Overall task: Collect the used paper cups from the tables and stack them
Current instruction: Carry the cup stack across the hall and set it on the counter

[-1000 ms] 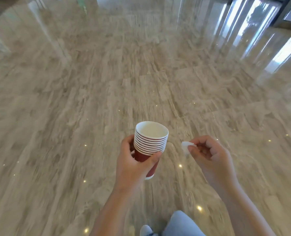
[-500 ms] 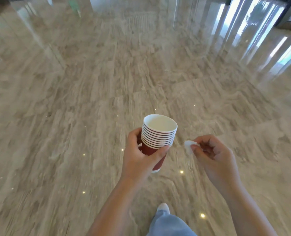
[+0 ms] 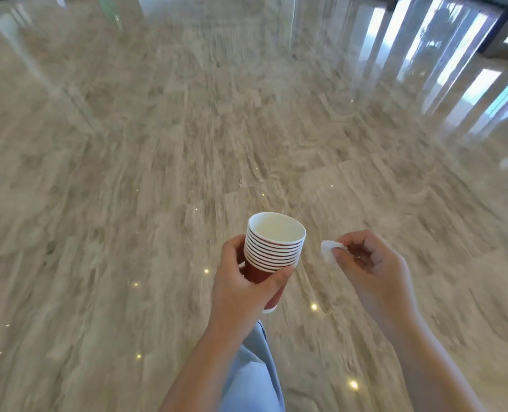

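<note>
A stack of several red paper cups (image 3: 272, 251) with white rims stands upright in my left hand (image 3: 241, 288), which wraps around its lower half. The top cup's white inside looks empty. My right hand (image 3: 368, 269) is to the right of the stack, apart from it, with thumb and fingers pinched on a small white scrap (image 3: 327, 251), maybe paper or tissue. No table is in view.
Polished beige marble floor (image 3: 157, 173) stretches all around, blurred by motion, with ceiling-light spots reflected in it. Bright window reflections (image 3: 455, 55) lie at the far right. A light blue trouser leg (image 3: 254, 373) shows below, between my forearms.
The view has advanced over the floor as the person walks. The leg has swung forward below the cups. Both hands keep their hold, the stack staying centred.
</note>
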`<state>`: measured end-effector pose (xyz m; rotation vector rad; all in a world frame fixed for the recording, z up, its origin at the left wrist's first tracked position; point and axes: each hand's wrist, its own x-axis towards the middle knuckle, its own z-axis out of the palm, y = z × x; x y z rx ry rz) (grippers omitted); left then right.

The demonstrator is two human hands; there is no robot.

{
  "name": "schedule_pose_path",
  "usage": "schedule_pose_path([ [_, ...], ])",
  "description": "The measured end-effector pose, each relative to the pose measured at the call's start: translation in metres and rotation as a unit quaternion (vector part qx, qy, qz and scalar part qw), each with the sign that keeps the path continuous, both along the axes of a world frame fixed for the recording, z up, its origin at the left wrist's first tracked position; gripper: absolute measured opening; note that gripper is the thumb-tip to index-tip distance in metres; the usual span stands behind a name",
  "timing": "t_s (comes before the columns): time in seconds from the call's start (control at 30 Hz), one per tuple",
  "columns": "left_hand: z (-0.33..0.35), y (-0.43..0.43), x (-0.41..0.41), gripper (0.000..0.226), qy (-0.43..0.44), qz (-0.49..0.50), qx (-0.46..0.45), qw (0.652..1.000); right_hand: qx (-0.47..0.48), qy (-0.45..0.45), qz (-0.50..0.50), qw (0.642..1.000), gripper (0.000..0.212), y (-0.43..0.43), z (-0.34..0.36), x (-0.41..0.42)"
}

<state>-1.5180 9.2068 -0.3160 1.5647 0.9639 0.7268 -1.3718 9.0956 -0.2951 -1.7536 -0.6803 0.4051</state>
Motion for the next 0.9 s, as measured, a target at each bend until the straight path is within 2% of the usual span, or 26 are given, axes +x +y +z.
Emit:
schedule_pose_path([
  [0.27,0.009,0.187,0.093,0.059,-0.001,-0.045,0.014,0.999,0.0,-0.016,-0.01,1.0,0.024,0.176,0.022,0.075],
  [0.43,0.001,0.264,0.145,0.058,-0.004,-0.041,-0.012,0.999,-0.004,0.002,-0.019,1.0,0.027,0.249,0.012,0.13],
  [0.57,-0.01,0.33,0.2,0.064,-0.003,-0.031,-0.033,0.999,-0.012,0.012,-0.02,1.0,0.028,0.313,-0.003,0.192],
  [0.7,-0.015,0.406,0.271,0.065,-0.003,-0.018,-0.016,1.0,-0.006,0.013,-0.015,1.0,0.031,0.385,-0.014,0.265],
  [0.9,0.016,0.517,0.401,0.063,-0.006,-0.049,0.005,0.999,0.013,0.009,-0.02,1.0,0.032,0.492,-0.004,0.386],
])
